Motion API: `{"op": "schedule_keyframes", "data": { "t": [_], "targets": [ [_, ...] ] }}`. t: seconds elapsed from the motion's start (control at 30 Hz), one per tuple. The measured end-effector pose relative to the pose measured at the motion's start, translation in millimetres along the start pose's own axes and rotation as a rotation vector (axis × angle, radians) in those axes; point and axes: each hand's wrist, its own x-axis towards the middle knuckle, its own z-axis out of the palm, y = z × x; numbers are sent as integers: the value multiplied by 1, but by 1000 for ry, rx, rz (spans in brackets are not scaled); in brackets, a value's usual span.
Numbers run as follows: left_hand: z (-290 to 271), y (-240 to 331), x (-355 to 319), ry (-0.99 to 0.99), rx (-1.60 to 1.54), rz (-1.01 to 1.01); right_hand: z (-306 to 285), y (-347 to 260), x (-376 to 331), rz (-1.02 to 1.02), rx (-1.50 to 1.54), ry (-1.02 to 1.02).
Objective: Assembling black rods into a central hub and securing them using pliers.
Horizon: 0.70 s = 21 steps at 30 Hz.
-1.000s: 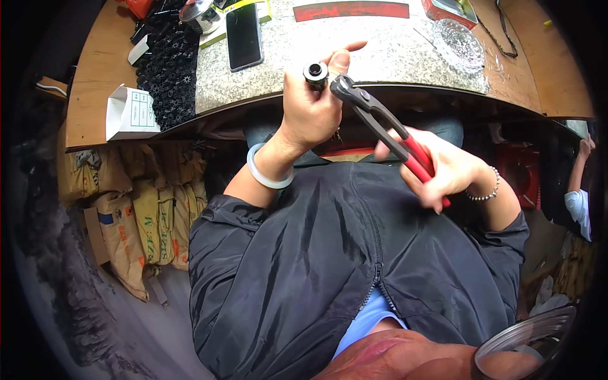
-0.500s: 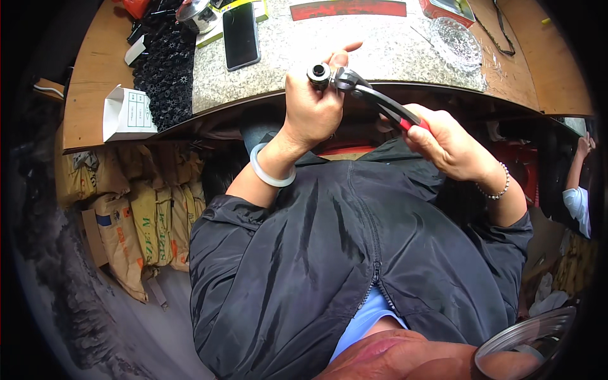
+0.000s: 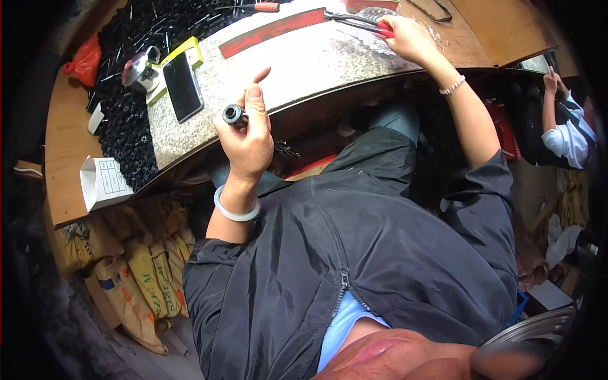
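Observation:
My left hand (image 3: pixel 246 142) is closed around a black tubular part (image 3: pixel 234 114), held in front of the table's near edge. Its round, hollow end points up past my thumb, while my index finger sticks out away from it. The rest of the tube is hidden in my palm. Over the far right of the table, my right hand (image 3: pixel 411 41) grips pliers with red handles (image 3: pixel 358 22). Their metal jaws point left, by the right end of a flat red strip (image 3: pixel 272 33). A clear glass dish (image 3: pixel 379 12) shows partly behind the pliers.
A phone (image 3: pixel 183 87) lies left of centre, near a pot-like metal item (image 3: pixel 142 69). Small black parts (image 3: pixel 123 136) are heaped at the left beside an open white box (image 3: pixel 101 180). Sacks (image 3: pixel 130 291) stand below. Another person (image 3: pixel 569 123) sits at the far right.
My right hand has carried the pliers away from the tubular part, up and over the table. My left hand keeps the part. The whole view has turned and shifted.

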Motion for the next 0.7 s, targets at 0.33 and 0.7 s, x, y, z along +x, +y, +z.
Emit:
{"op": "schedule_keyframes", "data": {
  "t": [0.33, 0.7],
  "targets": [
    [7, 1, 1, -5, 105, 19, 12, 11, 25, 135, -144, -114],
    [13, -3, 2, -35, 121, 42, -6, -26, -12, -141, 574, 379]
  ]
}}
